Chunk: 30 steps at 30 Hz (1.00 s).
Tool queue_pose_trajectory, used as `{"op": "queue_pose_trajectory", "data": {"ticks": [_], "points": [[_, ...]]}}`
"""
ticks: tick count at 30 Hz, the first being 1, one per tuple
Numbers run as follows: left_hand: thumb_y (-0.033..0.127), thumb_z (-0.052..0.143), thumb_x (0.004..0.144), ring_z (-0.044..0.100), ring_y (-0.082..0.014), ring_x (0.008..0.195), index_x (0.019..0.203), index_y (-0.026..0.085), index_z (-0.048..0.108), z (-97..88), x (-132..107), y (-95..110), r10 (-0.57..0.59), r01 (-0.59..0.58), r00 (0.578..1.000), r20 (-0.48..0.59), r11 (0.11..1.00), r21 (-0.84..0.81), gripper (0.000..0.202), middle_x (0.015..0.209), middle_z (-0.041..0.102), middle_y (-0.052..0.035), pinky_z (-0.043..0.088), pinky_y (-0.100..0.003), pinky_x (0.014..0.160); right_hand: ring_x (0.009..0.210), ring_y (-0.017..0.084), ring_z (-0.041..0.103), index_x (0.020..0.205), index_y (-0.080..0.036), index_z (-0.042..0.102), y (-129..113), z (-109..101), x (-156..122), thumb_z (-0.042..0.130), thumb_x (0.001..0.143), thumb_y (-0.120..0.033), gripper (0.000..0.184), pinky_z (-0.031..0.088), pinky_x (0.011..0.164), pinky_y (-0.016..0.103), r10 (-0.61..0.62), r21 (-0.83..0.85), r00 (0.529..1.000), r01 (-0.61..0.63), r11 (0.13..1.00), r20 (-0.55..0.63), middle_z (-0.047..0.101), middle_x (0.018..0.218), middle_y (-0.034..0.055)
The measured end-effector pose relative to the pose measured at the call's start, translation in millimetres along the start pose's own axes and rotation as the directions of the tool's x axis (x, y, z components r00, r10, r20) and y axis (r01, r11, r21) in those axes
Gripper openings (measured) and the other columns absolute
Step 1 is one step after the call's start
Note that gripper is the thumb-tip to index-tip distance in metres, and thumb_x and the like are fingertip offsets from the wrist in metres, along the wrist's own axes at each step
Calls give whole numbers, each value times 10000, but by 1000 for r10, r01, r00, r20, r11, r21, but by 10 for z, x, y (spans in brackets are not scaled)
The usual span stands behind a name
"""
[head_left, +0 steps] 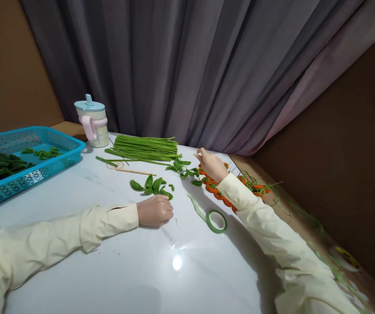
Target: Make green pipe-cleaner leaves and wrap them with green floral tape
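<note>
My left hand rests on the white table with its fingers curled shut, just below a small heap of green pipe-cleaner leaves. What it holds, if anything, is hidden. My right hand reaches to the far side, fingers pinched together above a row of orange pipe-cleaner flowers. Another cluster of green leaves lies just left of that hand. A roll of green floral tape with a loose tail lies between my arms.
A bundle of straight green stems lies at the back. A blue plastic basket with green pieces stands at the left. A pastel lidded cup stands behind it. A thin wooden stick lies near the stems. Grey curtains hang behind.
</note>
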<state>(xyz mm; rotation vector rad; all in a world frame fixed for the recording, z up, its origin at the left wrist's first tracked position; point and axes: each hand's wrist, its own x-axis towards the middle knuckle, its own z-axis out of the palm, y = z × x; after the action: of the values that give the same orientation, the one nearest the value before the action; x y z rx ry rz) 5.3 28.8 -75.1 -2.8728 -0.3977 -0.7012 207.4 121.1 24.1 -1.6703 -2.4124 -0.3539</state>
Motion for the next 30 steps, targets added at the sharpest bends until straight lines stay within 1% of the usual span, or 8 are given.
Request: {"op": "queue_pose_trajectory", "data": {"ticks": [5,8,12,14,17,21,26,30], "points": [[55,443,705,434,-124,483,483,175,396,10,-10,0,-12,12,1000,-4,1000,2,256,492,499,0,337,-280,558,498,134,516,913,-149,492,8,88,-442,312,950,-153,184,346,533,216,-125,430,989,78,900,82,566,592,9],[57,442,715,433,-127,485,485,175,398,14,-14,-3,-12,12,1000,-5,1000,-1,262,494,504,0,340,-285,563,535,135,505,852,-148,505,7,191,-707,476,902,-262,128,348,527,222,-221,534,964,111,838,147,554,626,11],[43,401,724,455,-151,547,553,175,453,-48,15,19,-64,64,998,-28,998,4,222,563,535,-26,351,-298,582,596,132,483,739,-145,537,-52,327,-908,650,772,-326,215,363,552,233,-222,631,957,57,773,186,552,696,26],[50,375,747,506,-184,697,695,155,518,-113,42,39,-175,174,978,-109,984,-20,185,719,591,-69,374,-318,662,582,121,482,712,-138,552,-109,349,-945,643,771,-369,255,377,558,232,-248,784,931,-61,618,267,552,665,19],[142,382,827,480,-229,969,927,133,523,-199,76,63,-343,320,919,-194,937,-140,173,972,595,-106,351,-374,835,593,120,524,699,-128,553,-207,324,-961,707,700,-432,340,411,584,235,-336,917,867,-277,289,368,580,653,21],[249,403,872,398,-258,1109,961,158,515,-208,91,73,-378,348,920,-99,908,-236,170,1028,585,-84,284,-407,904,628,144,589,739,-121,549,-308,302,-975,743,674,-417,359,449,652,265,-441,920,820,-392,29,364,626,649,41],[189,356,912,417,-245,1086,862,159,514,-142,90,59,-290,276,957,-25,931,-239,169,902,606,-68,268,-384,868,608,149,603,756,-104,570,-323,359,-1006,752,683,-365,327,455,644,265,-445,925,832,-380,-21,332,638,636,56],[188,374,921,438,-222,1035,848,161,518,-136,86,29,-343,315,938,-45,901,-298,164,870,608,-49,260,-369,852,602,144,598,764,-96,595,-294,374,-1011,745,691,-365,317,462,647,265,-430,921,839,-388,-41,335,646,639,63]]}}
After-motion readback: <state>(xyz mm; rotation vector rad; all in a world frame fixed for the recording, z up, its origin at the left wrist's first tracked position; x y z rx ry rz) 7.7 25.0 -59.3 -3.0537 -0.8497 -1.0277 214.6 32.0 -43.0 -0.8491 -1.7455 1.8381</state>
